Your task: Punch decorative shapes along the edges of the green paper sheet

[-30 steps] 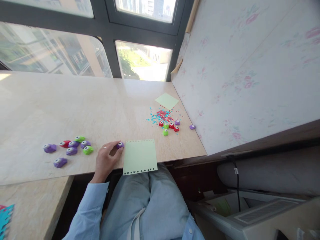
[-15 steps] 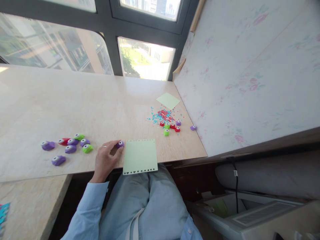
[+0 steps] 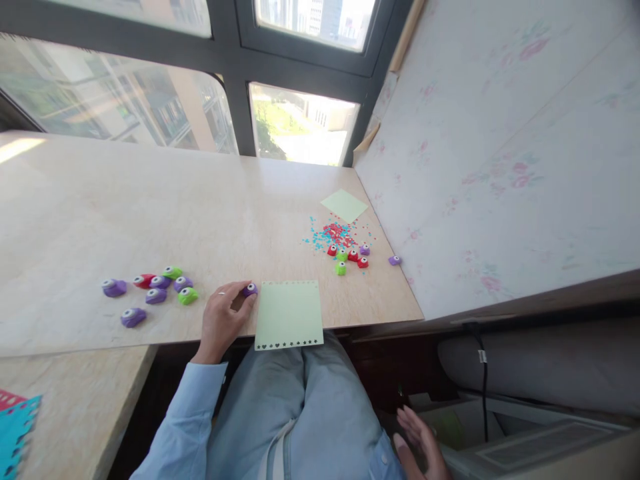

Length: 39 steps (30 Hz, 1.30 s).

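Observation:
My left hand (image 3: 226, 319) rests at the sill's front edge, thumb and fingers closed around a small purple craft punch (image 3: 250, 289). Just right of it lies a pale green sheet of paper (image 3: 290, 313), with shapes such as hearts and stars cut along its near edge and a faint row of holes along its far edge. The sheet's near edge overhangs the sill above my lap. Low at the right, off the sill, my right hand (image 3: 423, 443) shows with fingers apart and nothing in it.
Several purple, green and red craft punches (image 3: 156, 295) stand at the left. More punches (image 3: 353, 256) sit at the right beside red and blue paper confetti (image 3: 335, 235). Behind lies another green sheet (image 3: 345, 205). A wall (image 3: 500, 167) bounds the right; coloured paper (image 3: 20, 433) lies lower left.
My right hand has come into view at the lower right. The view has shifted slightly, so everything sits further right. My left hand keeps its hold on the purple punch.

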Available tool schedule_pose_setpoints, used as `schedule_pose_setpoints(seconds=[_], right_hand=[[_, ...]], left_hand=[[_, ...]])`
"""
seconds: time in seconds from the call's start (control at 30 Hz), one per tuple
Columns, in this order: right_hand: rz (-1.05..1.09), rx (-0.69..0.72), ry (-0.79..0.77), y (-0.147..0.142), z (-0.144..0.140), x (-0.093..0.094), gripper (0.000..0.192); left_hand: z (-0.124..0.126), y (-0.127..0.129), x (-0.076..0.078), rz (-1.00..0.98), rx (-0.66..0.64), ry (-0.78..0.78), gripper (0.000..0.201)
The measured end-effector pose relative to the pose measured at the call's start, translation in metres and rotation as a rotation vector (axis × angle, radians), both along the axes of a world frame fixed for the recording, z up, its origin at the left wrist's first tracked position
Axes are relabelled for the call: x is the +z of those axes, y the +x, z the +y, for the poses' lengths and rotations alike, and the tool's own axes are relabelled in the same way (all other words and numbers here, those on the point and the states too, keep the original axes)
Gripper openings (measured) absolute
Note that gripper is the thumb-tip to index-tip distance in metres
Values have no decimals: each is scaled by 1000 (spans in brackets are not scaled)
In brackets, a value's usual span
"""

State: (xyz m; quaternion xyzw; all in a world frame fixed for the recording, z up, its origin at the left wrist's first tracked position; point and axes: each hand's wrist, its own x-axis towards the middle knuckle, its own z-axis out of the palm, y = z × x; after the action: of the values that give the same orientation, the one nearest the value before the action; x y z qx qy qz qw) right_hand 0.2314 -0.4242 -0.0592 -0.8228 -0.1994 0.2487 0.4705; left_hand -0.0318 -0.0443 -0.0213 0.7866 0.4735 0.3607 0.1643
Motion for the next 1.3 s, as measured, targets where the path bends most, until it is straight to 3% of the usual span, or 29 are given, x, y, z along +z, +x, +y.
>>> schedule_pose_setpoints(seconds=[0.1,0.23,0.4,0.6,0.97,1.3], right_hand=[[225,110,51,-8,61,19,56],[518,130,176,-27,134,44,59],[920,157,269,-48,181,51,50],[1073,229,182,-57,207,55,48],[650,279,95,-58,208,57,55],[702,257,159,-60,207,63,53]], left_hand=[[0,0,-1,-15,4,-2,25],[-1,0,-3,-13,6,-16,25],[-2,1,-2,-20,0,-28,24],[-1,1,-1,-33,-14,-24,23],[-2,3,-3,-23,12,-34,23],[-3,3,0,-42,58,-113,23]])
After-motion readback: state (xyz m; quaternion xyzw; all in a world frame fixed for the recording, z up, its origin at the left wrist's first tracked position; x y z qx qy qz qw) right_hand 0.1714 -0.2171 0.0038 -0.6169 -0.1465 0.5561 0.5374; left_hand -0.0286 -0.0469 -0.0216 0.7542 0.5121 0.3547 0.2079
